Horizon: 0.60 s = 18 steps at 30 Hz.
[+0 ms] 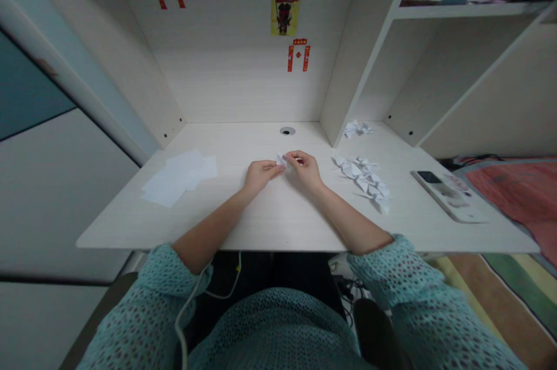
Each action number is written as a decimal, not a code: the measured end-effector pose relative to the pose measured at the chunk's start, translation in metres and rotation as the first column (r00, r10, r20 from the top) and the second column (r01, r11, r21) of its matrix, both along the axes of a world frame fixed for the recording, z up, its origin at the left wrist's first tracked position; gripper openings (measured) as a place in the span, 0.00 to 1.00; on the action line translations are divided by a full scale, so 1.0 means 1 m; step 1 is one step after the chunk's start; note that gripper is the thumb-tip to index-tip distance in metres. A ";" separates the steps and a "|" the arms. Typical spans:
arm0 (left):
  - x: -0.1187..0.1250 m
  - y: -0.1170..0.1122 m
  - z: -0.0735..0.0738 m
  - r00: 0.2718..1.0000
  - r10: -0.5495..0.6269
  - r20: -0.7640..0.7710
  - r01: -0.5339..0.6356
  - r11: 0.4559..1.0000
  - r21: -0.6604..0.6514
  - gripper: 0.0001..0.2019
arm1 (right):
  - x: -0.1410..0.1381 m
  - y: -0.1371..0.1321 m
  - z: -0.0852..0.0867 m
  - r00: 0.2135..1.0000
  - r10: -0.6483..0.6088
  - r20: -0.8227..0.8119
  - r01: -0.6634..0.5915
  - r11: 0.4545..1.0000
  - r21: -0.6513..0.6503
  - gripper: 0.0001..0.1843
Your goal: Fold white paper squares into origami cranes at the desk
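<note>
My left hand (pixel 260 174) and my right hand (pixel 306 167) meet over the middle of a pale wooden desk (pixel 278 219). Both pinch a small piece of white folded paper (pixel 281 160) between their fingertips, just above the desktop. The fingers of each hand are curled in around it. A stack of flat white paper sheets (pixel 179 176) lies to the left of my left hand. To the right of my right hand sits a heap of several small folded white paper figures (pixel 364 175).
More folded paper pieces (pixel 357 128) lie in the shelf nook at the back right. A phone (pixel 448 195) rests on the desk's right side. A cable hole (pixel 287 131) sits at the back. Red and yellow stickers (pixel 286 3) hang on the back wall.
</note>
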State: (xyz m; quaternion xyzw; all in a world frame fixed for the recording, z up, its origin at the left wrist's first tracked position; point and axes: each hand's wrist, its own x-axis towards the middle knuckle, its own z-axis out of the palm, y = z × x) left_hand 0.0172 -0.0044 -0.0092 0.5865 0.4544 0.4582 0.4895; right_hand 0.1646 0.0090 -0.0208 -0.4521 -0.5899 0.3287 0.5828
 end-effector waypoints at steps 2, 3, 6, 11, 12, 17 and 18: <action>0.000 0.000 0.000 1.000 0.000 0.018 0.000 1.000 -0.011 0.15 | -0.001 0.000 -0.001 0.999 0.014 -0.036 -0.014 1.000 -0.009 0.14; 0.000 0.000 0.000 1.000 0.001 0.030 0.000 1.000 -0.018 0.15 | -0.001 0.000 -0.001 0.998 0.020 -0.054 -0.021 1.000 -0.011 0.14; -0.001 0.003 -0.002 0.998 0.013 0.059 -0.010 0.999 -0.043 0.15 | -0.001 0.001 -0.002 0.995 0.033 -0.096 -0.035 0.999 -0.010 0.14; -0.003 0.006 -0.006 0.996 0.026 0.080 -0.024 0.999 -0.023 0.15 | -0.001 0.000 -0.001 0.991 0.024 -0.133 -0.025 1.000 -0.006 0.14; -0.003 0.006 -0.006 0.996 0.023 0.081 -0.022 1.000 -0.013 0.15 | -0.001 -0.001 0.000 0.992 0.018 -0.123 -0.019 1.000 -0.004 0.14; -0.006 0.008 -0.008 0.995 0.023 0.099 -0.024 1.000 0.015 0.16 | 0.002 -0.002 0.005 0.999 0.037 -0.011 -0.037 0.999 0.016 0.13; -0.006 0.008 -0.008 0.994 0.024 0.106 -0.026 1.000 0.015 0.16 | 0.002 -0.002 0.005 0.999 0.043 0.013 -0.043 0.999 0.019 0.13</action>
